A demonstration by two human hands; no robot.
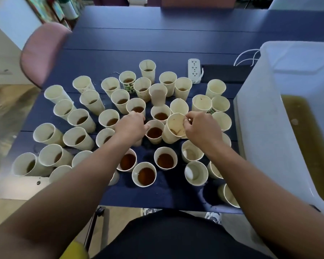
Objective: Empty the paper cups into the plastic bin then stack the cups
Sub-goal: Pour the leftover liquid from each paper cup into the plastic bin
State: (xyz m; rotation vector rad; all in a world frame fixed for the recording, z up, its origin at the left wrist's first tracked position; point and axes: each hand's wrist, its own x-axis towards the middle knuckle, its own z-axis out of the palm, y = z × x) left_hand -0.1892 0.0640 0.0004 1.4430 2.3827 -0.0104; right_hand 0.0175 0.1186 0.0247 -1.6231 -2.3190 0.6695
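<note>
Tilted paper cup [174, 128] just right of centre on the bench [157, 43], leaning toward 10 o'clock, brown residue streaked on its inner wall. Right hand [200, 128] at its 3 o'clock side; fingers [188, 119] curled, pinching the cup's rim. Left hand [132, 126] at 9 o'clock of that cup, knuckles up, fingers bent downward among the cups; whether they pinch anything cannot be told, the fingertips being hidden.

Touching the tilted cup at its 9 o'clock: a full cup [154, 132] of brown liquid, between the two hands. Three more full cups [144, 174] at 6 o'clock of the hands. Many other paper cups [79, 120] crowd the bench from 9 to 1 o'clock, most holding some brown liquid. One cup [158, 94] at 12 o'clock stands upside down. Empty cups [195, 172] sit at 5 o'clock, near the right forearm.

Plastic bin [258, 113], translucent white, at 3 o'clock on the bench edge, yellowish-brown liquid [307, 143] pooled inside.

White power strip [194, 71] at 1 o'clock beyond the cups. Pink chair [39, 53] at 10 o'clock beside the bench.
</note>
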